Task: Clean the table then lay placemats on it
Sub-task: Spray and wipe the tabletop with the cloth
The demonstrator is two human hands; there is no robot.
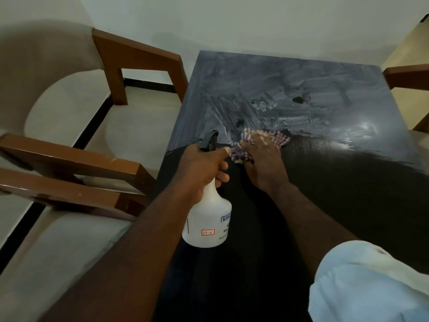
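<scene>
Wiping: your right hand (262, 159) presses flat on striped purple-white cloth (282, 140), mid-table.
Bottle: white plastic sprayer (209, 219), your left hand (200, 169) gripping its neck.
Streaks: far half of black table (348, 194); overlap your strokes.

The neck of the spray bottle (206, 219) is covered by the left hand (199, 173); the striped cloth (240, 155) is partly hidden under the right hand (262, 161).
</scene>
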